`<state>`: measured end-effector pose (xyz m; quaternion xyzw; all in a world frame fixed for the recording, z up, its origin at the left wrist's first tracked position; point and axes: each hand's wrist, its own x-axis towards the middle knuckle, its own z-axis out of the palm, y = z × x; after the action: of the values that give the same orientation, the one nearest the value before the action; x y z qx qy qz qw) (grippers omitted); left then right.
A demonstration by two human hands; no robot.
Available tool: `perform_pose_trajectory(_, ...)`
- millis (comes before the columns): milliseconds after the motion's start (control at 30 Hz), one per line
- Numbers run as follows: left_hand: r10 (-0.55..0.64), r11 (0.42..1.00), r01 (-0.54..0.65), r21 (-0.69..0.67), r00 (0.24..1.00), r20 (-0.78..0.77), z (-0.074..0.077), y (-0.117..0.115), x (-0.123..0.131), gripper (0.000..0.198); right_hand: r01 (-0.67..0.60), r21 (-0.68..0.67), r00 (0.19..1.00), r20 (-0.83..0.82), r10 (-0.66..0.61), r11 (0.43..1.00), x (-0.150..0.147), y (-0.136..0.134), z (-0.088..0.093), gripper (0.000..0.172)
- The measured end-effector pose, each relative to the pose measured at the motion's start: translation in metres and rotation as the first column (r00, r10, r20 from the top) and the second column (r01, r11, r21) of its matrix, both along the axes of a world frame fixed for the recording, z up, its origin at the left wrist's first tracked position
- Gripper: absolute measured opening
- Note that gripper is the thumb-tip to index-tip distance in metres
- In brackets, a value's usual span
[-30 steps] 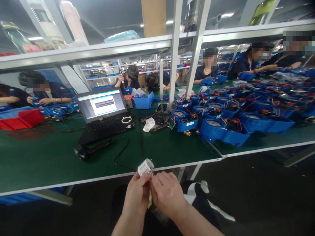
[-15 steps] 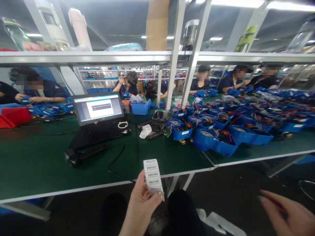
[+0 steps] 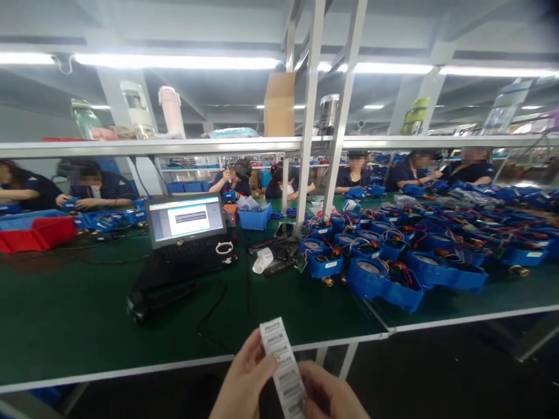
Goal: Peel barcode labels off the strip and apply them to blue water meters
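A white strip of barcode labels (image 3: 282,365) stands upright at the bottom middle, in front of the table's near edge. My left hand (image 3: 244,384) pinches its left side with thumb and fingers. My right hand (image 3: 332,396) grips the strip's lower right part. Both hands are cut off by the bottom of the picture.
The green table (image 3: 78,314) carries an open laptop (image 3: 183,233), a black scanner (image 3: 148,299) with cable, a paper roll (image 3: 262,260) and many blue meter housings (image 3: 384,279) with wires at right. A red bin (image 3: 37,231) sits far left. Several people work across the table under a metal shelf (image 3: 174,145).
My right hand has come back from the far right onto the label strip. The view has tilted up, so the hands sit lower in the picture.
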<state>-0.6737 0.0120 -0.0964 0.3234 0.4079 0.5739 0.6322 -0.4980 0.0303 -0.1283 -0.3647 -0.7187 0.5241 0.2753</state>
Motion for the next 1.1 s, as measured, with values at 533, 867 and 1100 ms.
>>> perform_pose_trajectory(533, 0.163, 0.982, -0.134, 0.136, 0.959, -0.23, 0.041, 0.111, -0.05, 0.053, 0.24, 0.111, 0.97, -0.054, -0.236, 0.964, -0.025, 0.066, -0.001, 0.045)
perform_pose_trajectory(867, 0.257, 0.961, -0.271, 0.048, 0.824, -0.504, 0.047, 0.265, -0.114, 0.023, 0.431, 0.318, 0.869, 0.108, -0.484, 0.844, -0.032, 0.11, -0.029, 0.035)
perform_pose_trajectory(1100, 0.266, 0.963, -0.2, 0.183, 0.559, -0.785, 0.024, 0.278, -0.133, 0.025, 0.428, 0.328, 0.853, 0.161, -0.496, 0.842, -0.034, 0.115, -0.024, 0.035)
